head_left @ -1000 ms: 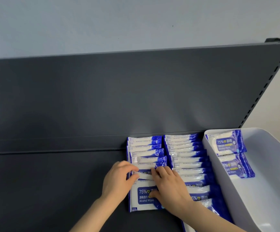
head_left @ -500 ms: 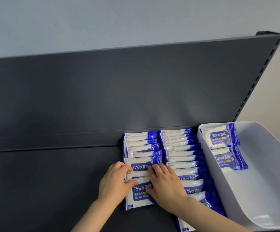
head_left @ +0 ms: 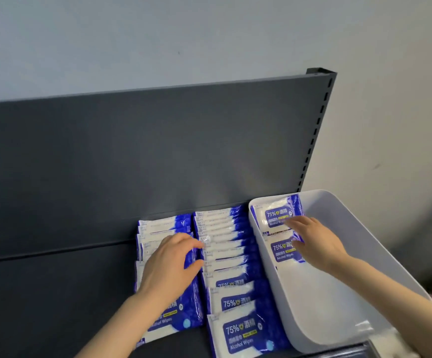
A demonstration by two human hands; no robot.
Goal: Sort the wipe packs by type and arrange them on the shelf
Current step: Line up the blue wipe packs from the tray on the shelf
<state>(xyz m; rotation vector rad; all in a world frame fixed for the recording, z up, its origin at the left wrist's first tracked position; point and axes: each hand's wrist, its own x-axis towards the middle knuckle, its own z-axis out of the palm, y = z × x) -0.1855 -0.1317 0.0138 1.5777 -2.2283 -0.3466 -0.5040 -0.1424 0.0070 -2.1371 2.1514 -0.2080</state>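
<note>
Left hand (head_left: 169, 267), fingers loose, is resting on the left row of blue-and-white plastic wipe packs (head_left: 158, 226) on the dark grey metal shelf (head_left: 54, 306), risking shoving the overlapped right row (head_left: 222, 236) askew, while right hand (head_left: 315, 241), fingers straight and empty, is reaching over two slippery packs (head_left: 274, 217) in the white plastic bin (head_left: 326, 306).

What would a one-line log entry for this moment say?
left hand: rests on left pack row | right hand: inside white bin, over two packs
</note>
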